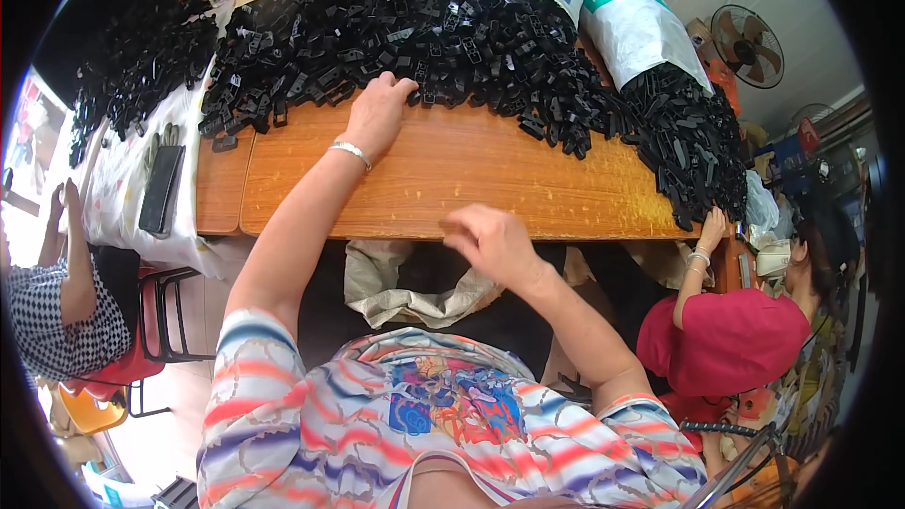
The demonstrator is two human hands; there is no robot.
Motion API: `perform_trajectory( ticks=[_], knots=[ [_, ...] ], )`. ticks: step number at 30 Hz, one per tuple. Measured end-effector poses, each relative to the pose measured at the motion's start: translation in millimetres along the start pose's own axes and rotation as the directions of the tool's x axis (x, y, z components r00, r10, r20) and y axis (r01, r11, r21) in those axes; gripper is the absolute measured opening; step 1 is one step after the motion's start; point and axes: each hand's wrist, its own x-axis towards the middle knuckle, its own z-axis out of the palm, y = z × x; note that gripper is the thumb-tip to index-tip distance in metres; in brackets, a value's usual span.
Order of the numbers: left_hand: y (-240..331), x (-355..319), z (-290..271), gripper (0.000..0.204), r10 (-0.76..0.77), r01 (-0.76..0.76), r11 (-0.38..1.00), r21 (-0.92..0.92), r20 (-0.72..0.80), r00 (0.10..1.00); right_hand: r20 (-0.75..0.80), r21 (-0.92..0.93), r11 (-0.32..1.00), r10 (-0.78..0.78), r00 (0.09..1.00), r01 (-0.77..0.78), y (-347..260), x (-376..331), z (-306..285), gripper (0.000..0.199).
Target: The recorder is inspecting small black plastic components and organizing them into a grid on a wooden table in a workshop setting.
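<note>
Many black plastic parts [424, 38] under left hand [377, 113] fingers [401, 87].

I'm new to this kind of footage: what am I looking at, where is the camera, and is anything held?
No machine here: the one picture comes from a fisheye camera on a person's head, looking down. The left hand reaches to the heap of small black plastic parts on the orange-brown wooden table and touches its edge. The right hand hovers at the near table edge; whether it holds anything is unclear. A dark flat phone lies to the left. Two other people sit at the sides.
</note>
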Motion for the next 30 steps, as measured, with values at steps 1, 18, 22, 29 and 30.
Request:
perform_trajectory(
  ticks=[1, 18, 22, 29, 30],
  knots=[
    [0, 4, 0, 0.030, 0.010, -0.010, 1.000, 0.002, 0.019, 1.000, -0.051, -0.004, 1.000, 0.002, 0.999, -0.002, 9, 9, -3, 0.018],
    [21, -44, -26, 0.012, -0.010, 0.010, 0.999, -0.052, -0.005, 1.000, -0.272, -0.351, 0.893, 0.191, 0.943, -0.282, 71, 169, 28, 0.027],
    [21, -46, -31, 0.017, -0.153, 0.158, 0.986, -0.055, 0.076, 0.985, -0.290, -0.331, 0.922, 0.101, 0.952, -0.199, 77, 151, 26, 0.022],
    [25, -55, -41, 0.020, -0.094, 0.109, 0.984, -0.140, 0.112, 0.989, -0.237, -0.224, 0.953, 0.150, 0.960, -0.204, 59, 103, 10, 0.024],
    [24, -57, -40, 0.022, -0.048, 0.063, 0.987, -0.151, 0.102, 0.994, -0.231, -0.217, 0.949, 0.176, 0.957, -0.227, 58, 99, 8, 0.026]
  ],
)
